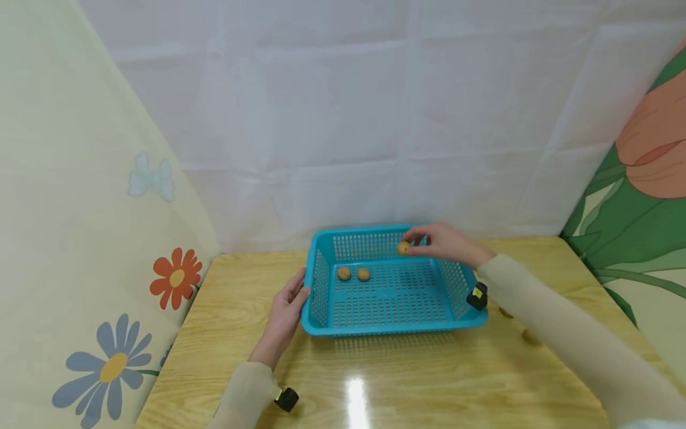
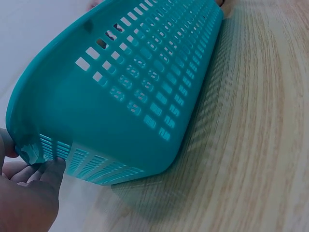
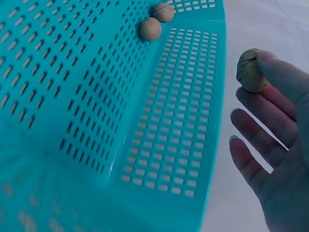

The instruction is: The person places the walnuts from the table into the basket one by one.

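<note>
A blue plastic basket [image 1: 393,328] with slotted walls stands on the wooden table. My left hand [image 1: 286,311] grips its left rim; in the left wrist view the fingers [image 2: 52,170] curl under the rim at the corner. Over the basket's back right part, my right hand [image 1: 447,243] pinches a walnut [image 1: 404,248] between thumb and fingertips. The right wrist view shows this walnut [image 3: 251,70] with a dark crack, the other fingers spread loosely below. Two more walnuts lie side by side on the basket floor, a left one [image 1: 343,273] and a right one [image 1: 364,274].
On the table [image 1: 429,381], right of the basket, several walnuts lie partly hidden by the right sleeve, one of them a blurred walnut [image 1: 532,338]. A white cloth [image 1: 332,119] hangs behind the table. Flower-printed panels flank both sides.
</note>
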{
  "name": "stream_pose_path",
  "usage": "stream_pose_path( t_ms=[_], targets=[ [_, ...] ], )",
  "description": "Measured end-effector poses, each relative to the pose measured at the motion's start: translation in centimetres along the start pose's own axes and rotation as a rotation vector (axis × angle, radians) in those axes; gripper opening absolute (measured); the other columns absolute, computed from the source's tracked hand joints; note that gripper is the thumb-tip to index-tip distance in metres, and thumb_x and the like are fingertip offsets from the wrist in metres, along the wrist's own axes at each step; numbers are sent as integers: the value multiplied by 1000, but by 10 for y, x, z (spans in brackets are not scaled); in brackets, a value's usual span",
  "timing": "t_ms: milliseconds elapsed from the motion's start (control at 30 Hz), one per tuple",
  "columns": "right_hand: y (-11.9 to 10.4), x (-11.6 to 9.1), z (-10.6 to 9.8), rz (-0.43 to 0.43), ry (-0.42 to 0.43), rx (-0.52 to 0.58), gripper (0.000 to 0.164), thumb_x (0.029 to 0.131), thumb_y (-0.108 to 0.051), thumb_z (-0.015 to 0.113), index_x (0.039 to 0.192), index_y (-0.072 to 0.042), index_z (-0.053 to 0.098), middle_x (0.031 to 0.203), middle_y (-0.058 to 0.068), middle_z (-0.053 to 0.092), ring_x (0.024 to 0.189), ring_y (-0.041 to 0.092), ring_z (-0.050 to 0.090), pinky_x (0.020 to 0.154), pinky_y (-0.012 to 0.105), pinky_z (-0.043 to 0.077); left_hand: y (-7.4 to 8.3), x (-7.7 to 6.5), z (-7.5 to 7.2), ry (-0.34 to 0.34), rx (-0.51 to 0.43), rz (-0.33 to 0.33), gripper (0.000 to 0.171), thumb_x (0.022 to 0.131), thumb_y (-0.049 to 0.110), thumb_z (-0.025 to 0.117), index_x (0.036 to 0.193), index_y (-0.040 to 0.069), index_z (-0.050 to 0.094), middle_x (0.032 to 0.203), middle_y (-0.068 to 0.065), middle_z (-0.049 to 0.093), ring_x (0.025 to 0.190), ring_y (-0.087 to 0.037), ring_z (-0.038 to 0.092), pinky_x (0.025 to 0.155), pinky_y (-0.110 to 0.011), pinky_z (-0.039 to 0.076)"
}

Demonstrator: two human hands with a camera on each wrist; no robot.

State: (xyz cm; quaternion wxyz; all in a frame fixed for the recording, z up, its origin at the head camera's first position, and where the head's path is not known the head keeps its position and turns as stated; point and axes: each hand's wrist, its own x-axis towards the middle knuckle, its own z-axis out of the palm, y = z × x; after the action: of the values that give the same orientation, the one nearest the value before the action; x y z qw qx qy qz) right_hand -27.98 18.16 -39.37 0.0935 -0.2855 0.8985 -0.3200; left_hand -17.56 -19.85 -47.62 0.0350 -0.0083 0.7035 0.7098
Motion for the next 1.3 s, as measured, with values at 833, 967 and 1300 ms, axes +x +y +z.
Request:
stream_pose_path(
  t_ms=[833, 967, 1300],
  targets=[
    [19, 73, 97, 16, -91, -42, 30, 99, -22, 74, 125, -7, 73, 122, 8, 72, 116, 28, 67, 95, 43, 57, -2, -1, -1, -4, -26, 23, 55, 110, 8, 50, 162, 2, 33, 163, -19, 40, 149, -32, 40, 104, -23, 50],
    [19, 74, 101, 2, -101, -51, 33, 99, -24, 75, 126, -6, 72, 123, 9, 72, 117, 28, 67, 98, 44, 56, -1, -1, 0, -9, -25, 28, 56, 110, 8, 50, 162, 1, 32, 163, -20, 39, 150, -33, 39, 105, -22, 49],
    [15, 74, 97, 21, -116, -62, 39, 99, -25, 74, 132, -5, 69, 130, 11, 70, 121, 29, 65, 101, 45, 55, -2, -1, -1, -17, -20, 19, 56, 111, 11, 49, 163, 4, 31, 164, -18, 38, 149, -32, 40, 107, -27, 49]
  ],
)
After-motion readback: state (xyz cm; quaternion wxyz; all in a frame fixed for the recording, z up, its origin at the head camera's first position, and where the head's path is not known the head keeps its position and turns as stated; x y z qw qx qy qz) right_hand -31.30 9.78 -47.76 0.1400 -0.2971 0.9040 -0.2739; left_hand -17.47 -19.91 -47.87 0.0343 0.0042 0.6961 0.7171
